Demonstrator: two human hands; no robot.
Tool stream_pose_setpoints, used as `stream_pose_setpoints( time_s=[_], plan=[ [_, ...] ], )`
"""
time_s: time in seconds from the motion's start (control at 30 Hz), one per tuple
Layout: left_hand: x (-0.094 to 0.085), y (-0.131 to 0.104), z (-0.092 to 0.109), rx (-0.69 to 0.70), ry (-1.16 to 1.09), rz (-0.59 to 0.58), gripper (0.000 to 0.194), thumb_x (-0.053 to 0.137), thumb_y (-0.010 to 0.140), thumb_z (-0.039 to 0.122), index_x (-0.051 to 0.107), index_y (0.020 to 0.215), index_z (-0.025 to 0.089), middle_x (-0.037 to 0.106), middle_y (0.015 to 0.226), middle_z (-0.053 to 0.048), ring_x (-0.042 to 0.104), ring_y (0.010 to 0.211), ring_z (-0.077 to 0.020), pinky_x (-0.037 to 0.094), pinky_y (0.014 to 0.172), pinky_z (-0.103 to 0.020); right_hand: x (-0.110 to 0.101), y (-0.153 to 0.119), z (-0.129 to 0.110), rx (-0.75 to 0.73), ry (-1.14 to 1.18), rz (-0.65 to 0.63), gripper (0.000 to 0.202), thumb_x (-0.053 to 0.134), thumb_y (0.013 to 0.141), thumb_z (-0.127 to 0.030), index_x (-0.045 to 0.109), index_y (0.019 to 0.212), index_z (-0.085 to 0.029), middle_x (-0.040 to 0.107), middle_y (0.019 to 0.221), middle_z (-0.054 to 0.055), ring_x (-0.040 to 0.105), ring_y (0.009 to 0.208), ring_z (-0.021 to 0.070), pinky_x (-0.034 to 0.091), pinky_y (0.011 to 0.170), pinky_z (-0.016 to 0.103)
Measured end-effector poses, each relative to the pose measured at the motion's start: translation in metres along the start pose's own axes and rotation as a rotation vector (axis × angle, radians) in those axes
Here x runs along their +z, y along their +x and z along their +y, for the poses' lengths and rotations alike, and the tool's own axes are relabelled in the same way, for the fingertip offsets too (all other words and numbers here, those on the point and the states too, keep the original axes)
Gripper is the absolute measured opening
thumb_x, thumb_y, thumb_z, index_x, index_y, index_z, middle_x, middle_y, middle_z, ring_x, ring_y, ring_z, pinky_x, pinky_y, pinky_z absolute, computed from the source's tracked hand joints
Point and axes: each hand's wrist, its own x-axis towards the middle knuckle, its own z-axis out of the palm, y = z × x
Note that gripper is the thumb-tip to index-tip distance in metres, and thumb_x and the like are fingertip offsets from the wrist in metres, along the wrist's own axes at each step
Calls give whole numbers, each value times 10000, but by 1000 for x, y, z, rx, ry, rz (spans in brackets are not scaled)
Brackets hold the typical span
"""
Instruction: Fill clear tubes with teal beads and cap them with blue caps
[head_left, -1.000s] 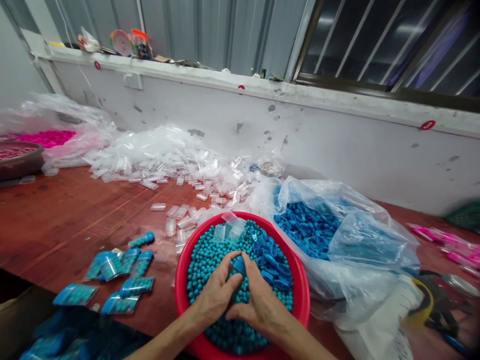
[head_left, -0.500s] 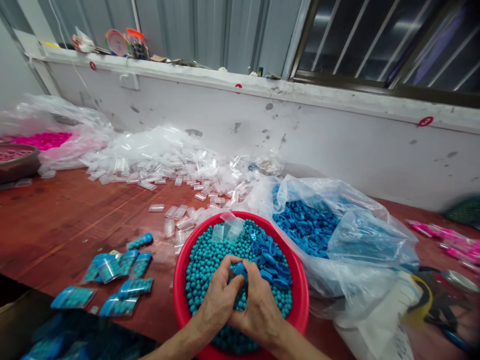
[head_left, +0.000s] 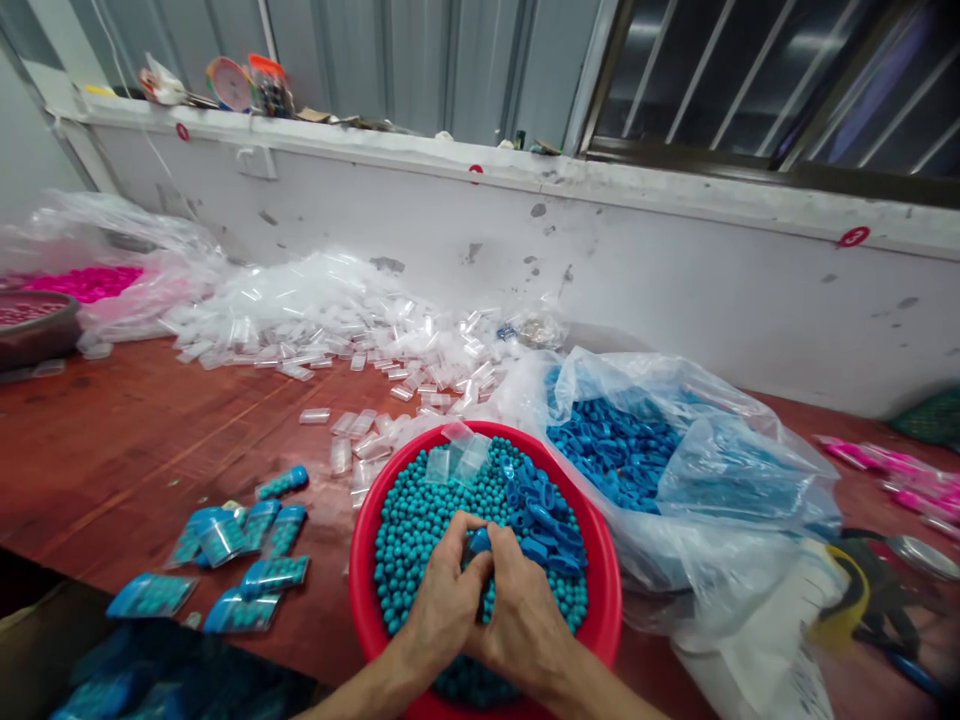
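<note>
A red basin (head_left: 611, 600) holds many teal beads (head_left: 405, 540), a cluster of blue caps (head_left: 541, 515) and a few clear plastic cases (head_left: 471, 458). Over the beads, my left hand (head_left: 444, 590) and my right hand (head_left: 521, 600) meet, fingertips pressed around a small blue cap (head_left: 478, 542). Whatever lies below the cap is mostly hidden by my fingers. Filled packs (head_left: 221, 537) of teal beads with blue caps lie on the table to the left of the basin.
Loose clear cases (head_left: 360, 425) and a large heap of them (head_left: 300, 300) spread behind the basin. An open bag of blue caps (head_left: 615, 450) is at its right. Scissors (head_left: 885, 610) lie at right. Pink parts (head_left: 86, 283) are far left; more blue packs (head_left: 112, 690) sit below the table edge.
My fingers have closed further around the blue cap, and less of it shows. The whole view has shifted very slightly; the basin and the packs stay in place.
</note>
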Motion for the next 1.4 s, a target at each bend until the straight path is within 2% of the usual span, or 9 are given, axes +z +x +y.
stream_pose_setpoints(
  time_s=[0.17,0.3,0.4,0.57,0.67,0.87,1.0,1.27,1.4],
  plan=[
    [4,-3,6,77,19,18,106,407,781,185,475,862,191,523,740,21,507,719,-132,396,707,-243,2,-2,8,-52,39,80,673,598,585,-300,323,1169,-111,534,967,148,581,756,259,479,630,375],
    [-11,1,8,8,43,-70,149,413,783,218,467,920,195,527,727,27,515,674,-127,416,647,-229,-7,1,10,38,353,-155,788,618,642,-272,200,1304,-186,547,1006,70,564,662,160,474,570,269],
    [-45,-1,3,-1,219,-57,241,441,776,282,479,1002,210,551,722,25,512,614,-130,418,580,-226,-16,2,20,115,405,-283,819,614,691,-282,140,1354,-197,529,1077,77,547,607,130,466,549,256],
    [-127,-13,-19,16,843,291,349,388,788,341,506,1084,196,626,955,-70,570,871,-237,432,770,-349,-25,10,35,-20,135,-295,366,533,787,-259,503,1146,-191,596,957,56,562,853,190,435,767,299],
    [-151,-14,-29,88,1171,490,413,321,809,332,504,1128,144,591,1058,-136,545,957,-286,412,818,-416,-23,33,27,-101,-41,-272,254,464,836,-238,542,1074,-196,600,928,57,564,881,197,434,763,294],
    [-116,1,-28,345,1111,427,350,326,843,308,539,1081,166,611,993,-92,554,928,-228,444,793,-349,3,111,2,-188,-420,-259,234,378,842,-158,551,1000,-156,531,1002,102,580,705,170,440,571,262],
    [-89,10,-28,354,1020,313,303,365,840,276,552,1062,190,612,935,-75,562,872,-211,453,762,-342,15,138,7,-243,-436,-310,230,379,833,-153,578,949,-157,535,928,74,571,683,158,428,573,258],
    [-81,16,-39,355,978,247,270,403,823,278,589,1004,205,616,889,-75,551,873,-224,432,785,-374,14,82,13,-401,-452,-425,264,327,827,-122,539,980,-158,562,878,110,557,597,176,412,498,273],
    [-81,14,-37,343,925,231,262,404,818,265,589,995,207,619,905,-73,544,889,-227,420,808,-387,2,60,17,-413,-375,-487,235,474,738,-203,549,948,-128,579,843,115,566,648,208,427,532,294]
  ],
)
